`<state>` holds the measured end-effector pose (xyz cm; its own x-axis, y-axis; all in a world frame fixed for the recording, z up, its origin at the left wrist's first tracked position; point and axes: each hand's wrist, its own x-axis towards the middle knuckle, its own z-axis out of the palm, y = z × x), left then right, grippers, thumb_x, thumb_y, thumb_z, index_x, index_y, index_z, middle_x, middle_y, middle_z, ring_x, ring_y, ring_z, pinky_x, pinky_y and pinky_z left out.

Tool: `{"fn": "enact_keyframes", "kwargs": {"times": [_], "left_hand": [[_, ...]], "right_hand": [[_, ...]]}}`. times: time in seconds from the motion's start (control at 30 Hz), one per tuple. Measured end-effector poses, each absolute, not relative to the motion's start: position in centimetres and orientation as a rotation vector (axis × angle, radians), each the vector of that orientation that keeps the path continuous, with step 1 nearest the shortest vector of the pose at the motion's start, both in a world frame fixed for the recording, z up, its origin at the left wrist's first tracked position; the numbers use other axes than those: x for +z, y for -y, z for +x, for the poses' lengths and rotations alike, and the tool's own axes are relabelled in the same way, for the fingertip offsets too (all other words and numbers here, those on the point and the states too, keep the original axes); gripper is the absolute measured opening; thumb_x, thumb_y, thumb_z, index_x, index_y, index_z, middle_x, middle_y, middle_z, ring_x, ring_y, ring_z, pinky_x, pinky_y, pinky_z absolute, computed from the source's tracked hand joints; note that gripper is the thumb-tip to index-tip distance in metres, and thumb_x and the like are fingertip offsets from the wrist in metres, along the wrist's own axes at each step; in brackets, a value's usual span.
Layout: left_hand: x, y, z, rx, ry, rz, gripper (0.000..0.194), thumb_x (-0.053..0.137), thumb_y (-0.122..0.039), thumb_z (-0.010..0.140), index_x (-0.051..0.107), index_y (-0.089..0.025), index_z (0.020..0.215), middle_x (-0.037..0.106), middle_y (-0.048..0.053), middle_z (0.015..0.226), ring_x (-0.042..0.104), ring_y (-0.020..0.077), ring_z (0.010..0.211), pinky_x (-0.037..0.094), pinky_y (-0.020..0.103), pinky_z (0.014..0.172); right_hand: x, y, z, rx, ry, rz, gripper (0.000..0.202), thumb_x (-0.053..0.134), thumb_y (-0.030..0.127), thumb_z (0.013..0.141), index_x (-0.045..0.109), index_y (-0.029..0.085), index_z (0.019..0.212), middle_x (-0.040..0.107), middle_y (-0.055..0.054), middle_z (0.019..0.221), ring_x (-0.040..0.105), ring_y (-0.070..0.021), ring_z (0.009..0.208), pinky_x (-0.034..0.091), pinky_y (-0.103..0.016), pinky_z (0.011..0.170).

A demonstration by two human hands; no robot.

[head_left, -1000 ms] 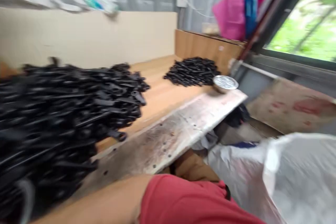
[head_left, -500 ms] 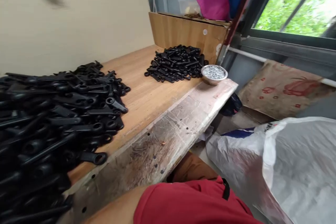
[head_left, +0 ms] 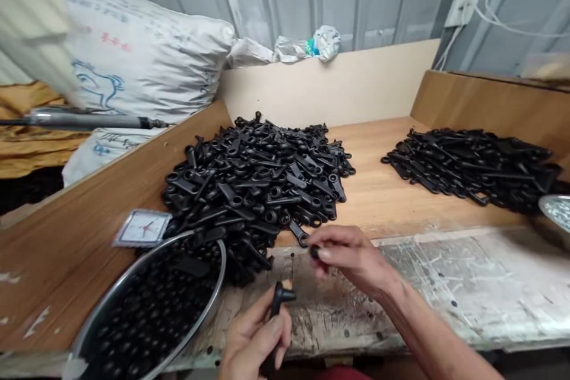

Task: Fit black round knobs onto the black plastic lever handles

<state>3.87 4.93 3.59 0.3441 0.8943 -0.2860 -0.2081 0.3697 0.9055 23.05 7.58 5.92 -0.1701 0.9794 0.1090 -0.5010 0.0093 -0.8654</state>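
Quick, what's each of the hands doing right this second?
Left hand: closed around a black lever part.
Right hand: fingertips pinched on a small black piece.

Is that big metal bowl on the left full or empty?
Fairly full: the metal bowl holds a layer of small black round parts reaching close to its rim.

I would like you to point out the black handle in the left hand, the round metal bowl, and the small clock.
black handle (head_left: 276, 297), head view, its upper end.
round metal bowl (head_left: 133, 270), head view, its rim.
small clock (head_left: 142, 228), head view, its face.
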Motion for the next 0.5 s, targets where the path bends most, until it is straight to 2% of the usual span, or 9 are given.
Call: {"fn": "enact_keyframes", "kwargs": {"times": [0.1,0.27,0.5], "left_hand": [[4.0,-5.1,6.4,0.850,-0.811,0.930,0.049,0.070,-0.046,0.064,0.063,-0.014,0.101,0.048,-0.002,0.053,0.035,0.0047,0.044,0.025,0.018,0.041],[3.8,-5.0,8.2,0.823,-0.702,0.974,0.042,0.067,-0.046,0.066,0.066,-0.012,0.091,0.045,-0.003,0.052,0.032,0.0037,0.043,0.023,0.016,0.039],[3.3,-4.7,7.7,0.900,-0.728,0.987,0.037,0.064,-0.044,0.071,0.066,-0.013,0.090,0.046,-0.003,0.054,0.034,0.0040,0.044,0.026,0.016,0.040]], "right_hand": [[4.1,-4.5,24.0,1.505,0.745,-0.652,0.019,0.072,0.023,0.065,0.071,0.016,0.082,0.066,-0.003,0.061,0.060,-0.0113,0.049,0.046,-0.020,0.046],[3.6,-2.7,22.9,1.513,0.658,-0.610,0.014,0.071,0.022,0.069,0.071,0.017,0.082,0.068,-0.007,0.067,0.062,-0.0127,0.050,0.048,-0.019,0.043],[3.6,-2.6,22.3,1.547,0.611,-0.598,0.019,0.074,0.019,0.065,0.068,0.016,0.083,0.068,-0.006,0.070,0.061,-0.0116,0.050,0.047,-0.015,0.038]]}}
